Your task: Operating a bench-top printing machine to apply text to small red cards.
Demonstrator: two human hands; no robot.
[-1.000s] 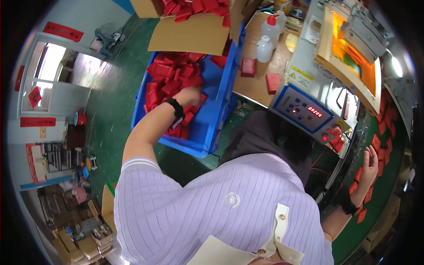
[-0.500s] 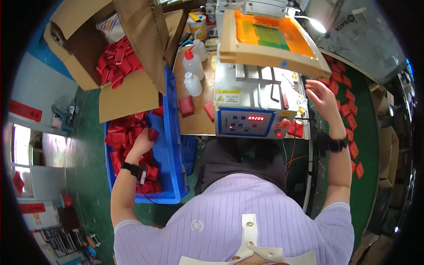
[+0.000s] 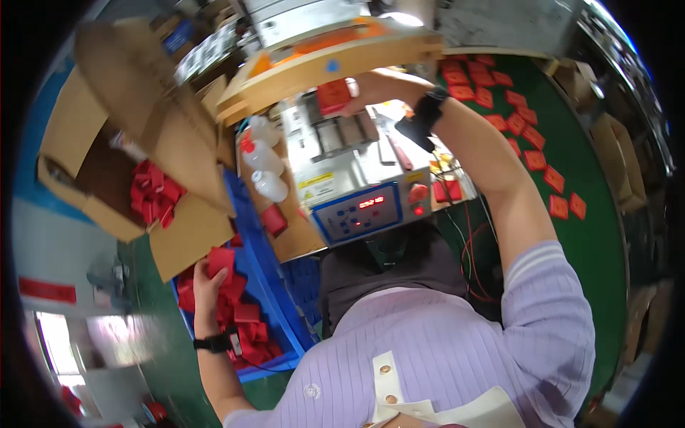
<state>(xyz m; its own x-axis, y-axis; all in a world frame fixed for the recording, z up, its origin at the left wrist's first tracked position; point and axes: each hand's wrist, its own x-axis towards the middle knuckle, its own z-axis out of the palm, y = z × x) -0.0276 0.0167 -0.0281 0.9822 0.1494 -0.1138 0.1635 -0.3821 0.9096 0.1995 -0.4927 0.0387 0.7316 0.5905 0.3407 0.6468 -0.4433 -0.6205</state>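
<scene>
My left hand point(image 3: 207, 284) is over the blue crate point(image 3: 251, 214), its fingers closed on a small flat red box point(image 3: 222, 262). Many similar red boxes point(image 3: 251, 332) lie heaped below it in the crate. My right hand point(image 3: 372, 87) reaches under the raised wooden-framed printing screen point(image 3: 332, 65). It grips another red box point(image 3: 332, 97) at the metal holder point(image 3: 342, 137) on top of the printing machine point(image 3: 314, 171). The frame's edge is close above this hand, and part of the fingers is hidden behind the box.
White squeeze bottles point(image 3: 270, 185) and a red box point(image 3: 274, 220) stand left of the machine. An open cardboard box point(image 3: 93, 178) with red boxes leans over the crate. To the right, printed red boxes point(image 3: 533, 135) lie spread on a green surface point(image 3: 514, 235). Wires hang by the machine's front.
My right hand has moved left from beside the machine to its holder, now with a red box. My left hand has raised a red box in the crate. The view has turned.
</scene>
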